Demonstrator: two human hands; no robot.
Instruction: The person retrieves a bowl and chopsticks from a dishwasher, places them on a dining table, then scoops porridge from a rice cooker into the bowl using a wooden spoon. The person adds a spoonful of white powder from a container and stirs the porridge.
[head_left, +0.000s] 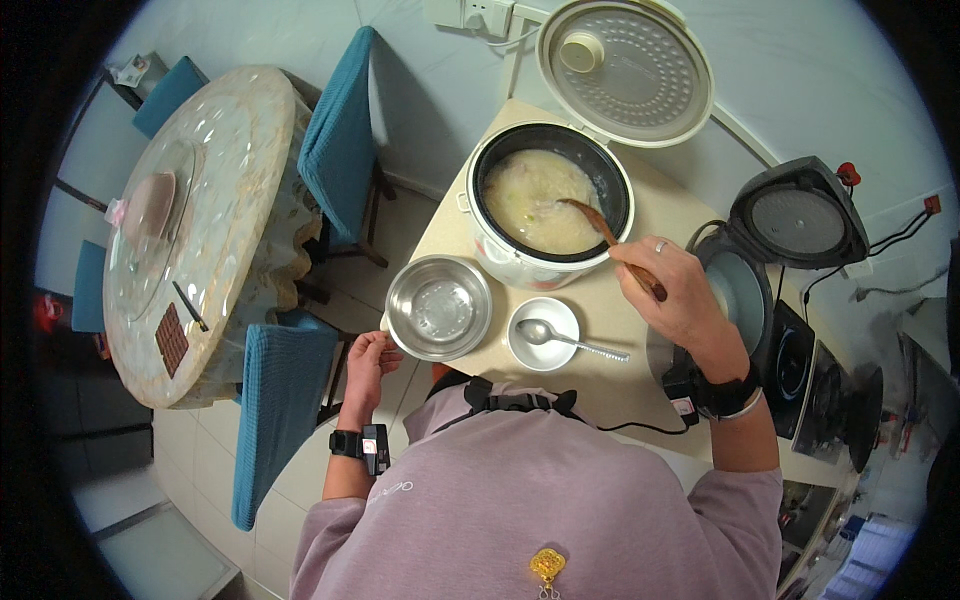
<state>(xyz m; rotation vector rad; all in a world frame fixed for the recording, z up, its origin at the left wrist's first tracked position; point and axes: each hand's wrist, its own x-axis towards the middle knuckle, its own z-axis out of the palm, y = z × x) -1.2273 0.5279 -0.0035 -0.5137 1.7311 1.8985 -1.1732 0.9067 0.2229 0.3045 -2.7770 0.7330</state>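
My right hand (667, 289) grips the handle of a wooden spoon (596, 217), whose far end dips into pale porridge-like food (536, 195) in the black inner pot of a white rice cooker (517, 270). The cooker's lid (630, 71) stands raised behind it. My left hand (373, 358) is at the counter's left edge, beside a stainless steel bowl (439, 307); whether it touches the bowl or the counter I cannot tell. A small white bowl (541, 356) between the steel bowl and my right hand holds a metal spoon (541, 332), its handle over the rim.
Right of the cooker stands a dark appliance with its lid up (795, 217), with cables near it, and a black cooktop (791, 367) beyond. To the left are blue-covered chairs (337, 142) and a round table with a patterned cloth (247, 187). A wall socket (487, 15) is behind.
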